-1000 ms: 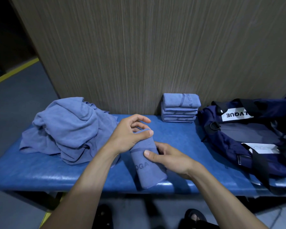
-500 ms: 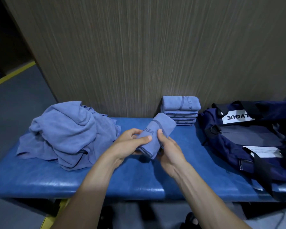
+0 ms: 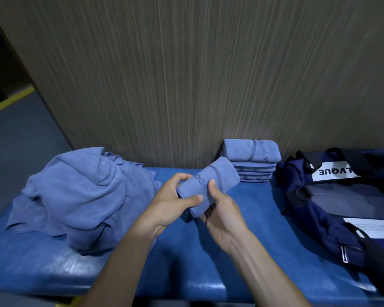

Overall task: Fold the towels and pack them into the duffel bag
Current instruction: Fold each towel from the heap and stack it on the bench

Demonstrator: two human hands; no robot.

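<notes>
A folded blue towel (image 3: 211, 178) with dark lettering is lifted above the blue bench (image 3: 242, 251), its far end pointing toward the stack. My left hand (image 3: 171, 202) grips its near end, thumb over the top. My right hand (image 3: 222, 213) holds it from the right, thumb pressed on the upper face. A stack of folded blue towels (image 3: 252, 160) stands against the wall just behind it. A heap of unfolded blue towels (image 3: 82, 196) lies at the bench's left. The navy duffel bag (image 3: 333, 200) lies at the right, with a white label; its opening cannot be made out.
A wood-grain wall panel (image 3: 197, 74) rises straight behind the bench. Grey floor with a yellow line (image 3: 9, 104) shows at the far left. The bag's black strap (image 3: 379, 262) hangs over the bench's front right edge.
The folded towel lay near the bench's front edge a second ago; both hands have lifted it and carried it back and right toward the stack.
</notes>
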